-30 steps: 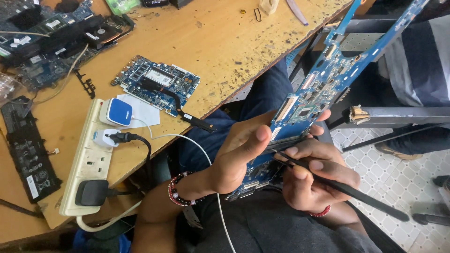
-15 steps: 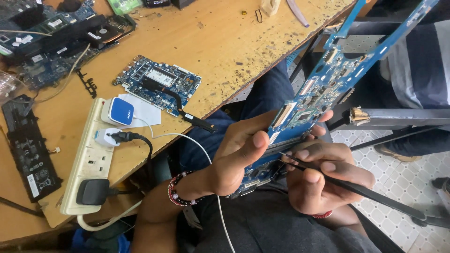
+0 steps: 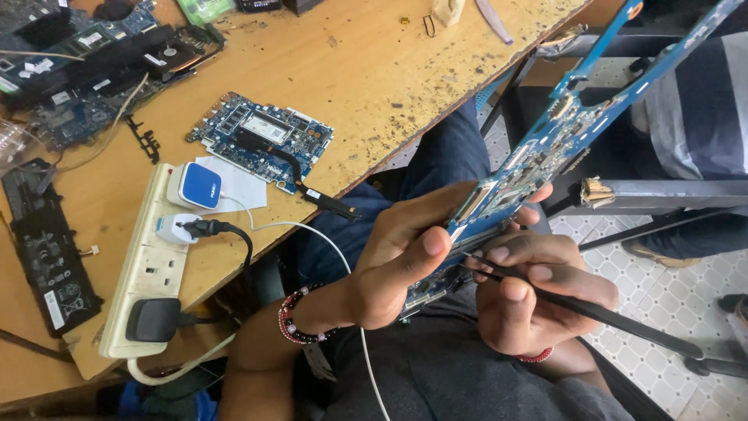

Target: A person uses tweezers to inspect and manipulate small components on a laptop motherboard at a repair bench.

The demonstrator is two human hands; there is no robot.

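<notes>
the left hand (image 3: 397, 265) is closed around the lower end of a long blue laptop circuit board (image 3: 545, 148), held tilted over the lap, clear of the counter (image 3: 374, 70). the right hand (image 3: 530, 296) pinches a thin black probe (image 3: 592, 312), tip on the board. best kept steady, with light pressure.

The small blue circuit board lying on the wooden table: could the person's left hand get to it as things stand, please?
Probably not at once: the left hand grips the long blue circuit board, though the small blue circuit board lies uncovered nearby.
</notes>
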